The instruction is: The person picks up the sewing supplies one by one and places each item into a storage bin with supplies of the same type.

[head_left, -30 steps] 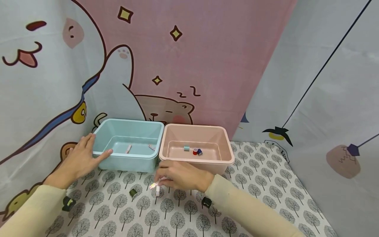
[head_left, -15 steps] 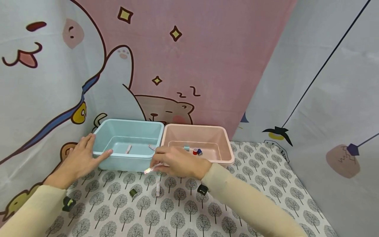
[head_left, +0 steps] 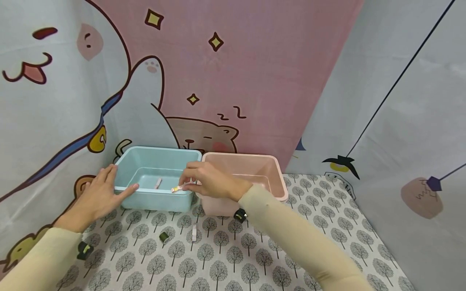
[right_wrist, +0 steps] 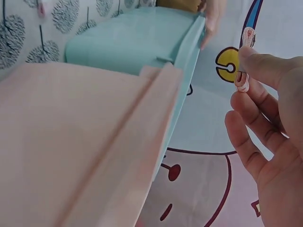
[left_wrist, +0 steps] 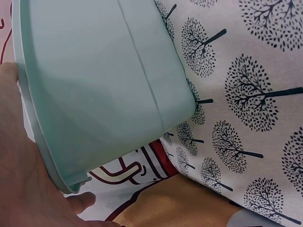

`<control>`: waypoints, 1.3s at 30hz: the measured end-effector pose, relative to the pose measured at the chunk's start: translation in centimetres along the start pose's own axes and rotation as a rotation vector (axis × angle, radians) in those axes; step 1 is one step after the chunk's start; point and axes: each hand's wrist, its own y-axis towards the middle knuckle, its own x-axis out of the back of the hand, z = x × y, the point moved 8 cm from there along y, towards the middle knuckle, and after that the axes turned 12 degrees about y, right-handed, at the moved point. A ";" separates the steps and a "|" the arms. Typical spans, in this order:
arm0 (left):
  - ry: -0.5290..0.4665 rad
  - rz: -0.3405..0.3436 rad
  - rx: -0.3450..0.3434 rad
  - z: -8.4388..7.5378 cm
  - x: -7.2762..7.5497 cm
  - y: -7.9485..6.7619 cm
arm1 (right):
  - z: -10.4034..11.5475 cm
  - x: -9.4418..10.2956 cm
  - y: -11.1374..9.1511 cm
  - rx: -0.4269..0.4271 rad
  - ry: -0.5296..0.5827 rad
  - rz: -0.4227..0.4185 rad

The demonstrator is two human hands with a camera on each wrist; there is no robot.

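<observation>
My right hand (head_left: 216,182) is above the front right corner of the light blue bin (head_left: 153,195). Its thumb and fingertips pinch a small folded ribbon (right_wrist: 242,84) with a reddish print, banded at the middle. Another pale pink folded strip (head_left: 158,183) lies on the blue bin's floor. At that bin's left end, my left hand (head_left: 96,198) rests on the rim with fingers spread; the left wrist view has it along the bin's edge. The pink bin (head_left: 262,156) stands right beside the blue one, its inside partly covered by my right hand and forearm.
A dark green thread spool (head_left: 164,237) and a small whitish folded strip (head_left: 194,233) lie on the tree-print cloth (head_left: 218,266) in front of the bins. Cartoon-printed hangings (head_left: 276,81) rise behind the bins and along both sides.
My right hand has lifted the folded ribbon from low over the cloth, up and left to the blue bin's front rim. It now hides the spools in the pink bin. My left hand stays put.
</observation>
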 end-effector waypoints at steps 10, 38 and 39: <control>0.008 -0.003 0.005 0.1 0.0 -0.1 | -2.7 0.7 2.1 -0.110 0.014 0.008; -0.003 -0.012 0.004 0.2 -0.2 0.2 | -9.6 1.9 6.9 -0.368 -0.045 -0.067; -0.005 -0.012 0.007 0.2 -0.3 0.2 | -9.8 1.9 6.9 -0.377 -0.044 -0.070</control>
